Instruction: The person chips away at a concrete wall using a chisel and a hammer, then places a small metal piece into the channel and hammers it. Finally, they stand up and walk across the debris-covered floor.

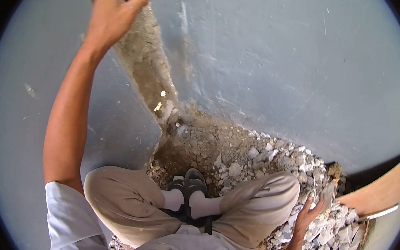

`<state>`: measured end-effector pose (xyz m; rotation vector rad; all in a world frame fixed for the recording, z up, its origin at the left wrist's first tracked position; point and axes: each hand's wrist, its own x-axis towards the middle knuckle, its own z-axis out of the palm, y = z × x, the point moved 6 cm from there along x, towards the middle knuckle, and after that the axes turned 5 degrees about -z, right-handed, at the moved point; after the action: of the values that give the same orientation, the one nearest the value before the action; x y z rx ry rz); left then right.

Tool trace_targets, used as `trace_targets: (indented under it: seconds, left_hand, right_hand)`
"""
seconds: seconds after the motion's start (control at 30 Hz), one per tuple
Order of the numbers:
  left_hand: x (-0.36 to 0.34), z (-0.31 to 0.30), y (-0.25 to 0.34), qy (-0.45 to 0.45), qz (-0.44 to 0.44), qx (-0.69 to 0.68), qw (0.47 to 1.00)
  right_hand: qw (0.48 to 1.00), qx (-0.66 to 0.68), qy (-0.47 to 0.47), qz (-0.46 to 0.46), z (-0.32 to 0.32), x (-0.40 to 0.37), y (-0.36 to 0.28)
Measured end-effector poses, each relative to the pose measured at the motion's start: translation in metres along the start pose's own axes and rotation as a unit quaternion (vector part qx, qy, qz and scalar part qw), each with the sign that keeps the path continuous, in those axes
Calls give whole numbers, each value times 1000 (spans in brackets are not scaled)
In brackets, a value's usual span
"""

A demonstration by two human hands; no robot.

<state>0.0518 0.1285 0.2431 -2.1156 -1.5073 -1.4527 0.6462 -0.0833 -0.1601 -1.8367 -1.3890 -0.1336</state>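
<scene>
My left hand (119,13) is raised at the upper left, its fingers curled and pressed together over the top of a rough channel (144,55) cut in the grey wall. Whatever it holds, if anything, cannot be made out. Low on the right, my right hand (309,213) reaches down to the rubble (325,229), fingers apart, beside a grey stone (329,191) near its fingertips. It seems to hold nothing.
Grey wall surfaces (271,60) rise on both sides of the channel. Broken stones (254,153) lie along the wall's foot. My shoes (194,181) stand in a dirt hollow between my bent knees. A curved orange-brown object (378,190) lies at the far right.
</scene>
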Motion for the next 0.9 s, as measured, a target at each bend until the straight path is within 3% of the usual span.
trace_targets:
  seconds: [0.13,0.27,0.43,0.57,0.67,0.77,0.83,0.9]
  left_hand:
    - [2,6,-15,-174,-50,227,957]
    - [-11,10,-41,-340,-64,449,824]
    - [-19,0,-55,-322,-8,491,809]
    - [-25,-9,-54,-301,25,487,819]
    - [-29,-12,-56,-299,37,473,828]
    - [-32,-14,-58,-292,36,443,847]
    - [-29,-14,-54,-288,25,428,856]
    - [-18,-15,-53,-237,10,361,902]
  right_hand:
    - [1000,27,-2,-2,0,-7,-11]
    - [997,72,18,-2,-17,15,-42]
    - [984,70,72,-149,-72,105,-138]
    - [936,47,146,-317,-128,180,-250]
    - [921,48,181,-341,-152,203,-305]
    - [923,98,160,-337,-144,192,-306]
    - [934,64,110,-334,-122,168,-292]
    - [949,66,55,-305,-98,148,-272]
